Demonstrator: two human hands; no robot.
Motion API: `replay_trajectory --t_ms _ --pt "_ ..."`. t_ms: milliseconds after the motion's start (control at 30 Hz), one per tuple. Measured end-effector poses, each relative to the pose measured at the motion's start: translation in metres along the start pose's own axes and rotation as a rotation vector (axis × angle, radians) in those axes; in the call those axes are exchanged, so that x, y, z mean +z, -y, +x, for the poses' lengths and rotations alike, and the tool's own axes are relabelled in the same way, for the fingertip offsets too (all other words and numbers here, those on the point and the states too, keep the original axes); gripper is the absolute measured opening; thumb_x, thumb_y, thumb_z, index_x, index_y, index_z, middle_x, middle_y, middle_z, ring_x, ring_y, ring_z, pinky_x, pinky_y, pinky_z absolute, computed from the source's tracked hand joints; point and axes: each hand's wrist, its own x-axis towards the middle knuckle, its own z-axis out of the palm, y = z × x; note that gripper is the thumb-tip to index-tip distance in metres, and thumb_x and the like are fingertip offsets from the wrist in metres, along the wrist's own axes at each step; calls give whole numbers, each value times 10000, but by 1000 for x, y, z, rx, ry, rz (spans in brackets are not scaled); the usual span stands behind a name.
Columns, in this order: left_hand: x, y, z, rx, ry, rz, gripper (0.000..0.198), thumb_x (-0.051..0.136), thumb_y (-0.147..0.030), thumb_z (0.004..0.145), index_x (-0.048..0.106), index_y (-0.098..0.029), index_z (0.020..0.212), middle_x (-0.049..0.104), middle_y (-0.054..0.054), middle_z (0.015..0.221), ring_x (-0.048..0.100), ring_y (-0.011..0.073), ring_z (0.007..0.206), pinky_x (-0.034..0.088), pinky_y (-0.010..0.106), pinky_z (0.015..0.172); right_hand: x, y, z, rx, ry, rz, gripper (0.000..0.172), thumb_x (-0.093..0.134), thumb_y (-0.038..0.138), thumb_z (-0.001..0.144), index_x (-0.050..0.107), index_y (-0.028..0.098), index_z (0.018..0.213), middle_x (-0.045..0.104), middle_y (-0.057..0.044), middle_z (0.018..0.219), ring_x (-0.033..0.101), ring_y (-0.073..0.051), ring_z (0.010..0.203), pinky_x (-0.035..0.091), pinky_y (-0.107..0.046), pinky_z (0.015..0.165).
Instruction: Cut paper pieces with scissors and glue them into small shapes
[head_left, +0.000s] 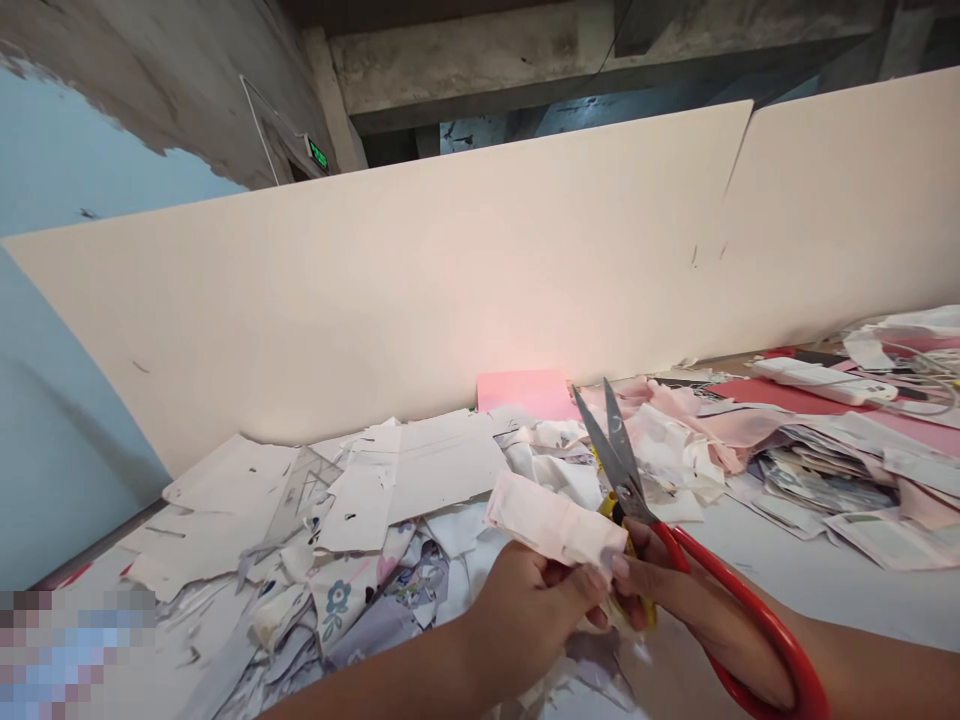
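A folded strip of pale pink fabric is pinched in my left hand, its far end pointing up and left. My right hand grips a pair of scissors with red handles; their grey blades point upward, slightly apart. The right thumb and fingers also touch the near end of the fabric strip. Something yellow shows behind the right fingers, mostly hidden, so its kind cannot be made out. Fabric scraps, some flowered, lie under and left of my hands.
White card pieces and a clear ruler-like sheet cover the left of the table. A pink card leans at the back panel. To the right are stacked fabric pieces and a white power strip with cables.
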Motion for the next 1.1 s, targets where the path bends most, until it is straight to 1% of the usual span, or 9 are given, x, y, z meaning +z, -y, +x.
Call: replay_trajectory --t_ms 67,133,200,267,367,467,533,767,1100 --pt "-4 5 3 -53 -138 47 347 520 -450 708 650 -128 703 573 36 550 433 99 498 352 221 530 -3 5 -2 -43 9 -124 271 422 437 804 516 184 778 531 -19 730 501 -162 707 418 -287 672" --pt "-8 8 5 -67 -257 37 336 512 -434 716 642 -130 654 547 17 496 400 85 464 328 213 509 -8 4 -4 -38 -82 -232 324 442 494 770 496 202 900 531 -38 830 508 -198 813 437 -306 702" --pt "-12 7 8 -34 -329 -42 299 526 -395 709 612 -134 592 541 7 504 405 77 463 326 211 518 -14 -3 -5 22 -179 -330 413 457 541 735 459 218 993 526 -61 915 504 -233 895 447 -338 733" --pt "-15 2 10 -2 -375 -123 269 549 -361 689 570 -137 542 543 3 536 421 73 470 328 212 525 -20 -13 -3 36 -236 -445 457 457 564 716 436 220 1016 523 -77 949 500 -253 919 442 -367 748" --pt "-19 -5 11 25 -410 -134 246 551 -346 678 555 -141 542 553 5 571 444 77 487 333 214 534 -28 -24 2 -17 -241 -658 429 431 578 713 435 208 932 533 -74 860 514 -242 797 442 -366 657" --pt "-23 -8 12 44 -447 -104 232 543 -333 678 566 -142 549 556 7 571 452 82 500 339 213 545 -34 -26 6 2 -125 -813 375 449 558 714 438 208 847 539 -39 748 494 -189 632 412 -305 547" --pt "-25 -5 12 28 -469 -119 220 540 -322 678 576 -143 555 561 8 571 452 84 508 342 213 554 -36 -26 7 36 -83 -867 353 446 549 723 440 207 808 538 -26 711 481 -176 597 388 -278 515" --pt "-30 6 14 -7 -479 -110 238 549 -350 673 604 -143 569 532 6 505 456 106 535 340 232 580 -37 -24 7 34 -87 -939 294 475 500 729 430 209 731 530 -6 651 483 -173 572 336 -248 490" --pt "-29 4 12 -9 -493 4 277 518 -367 693 545 -161 511 506 -7 529 469 116 570 339 238 617 -36 -22 8 52 -91 -948 312 453 520 735 426 209 716 536 -5 636 475 -168 558 326 -245 486"
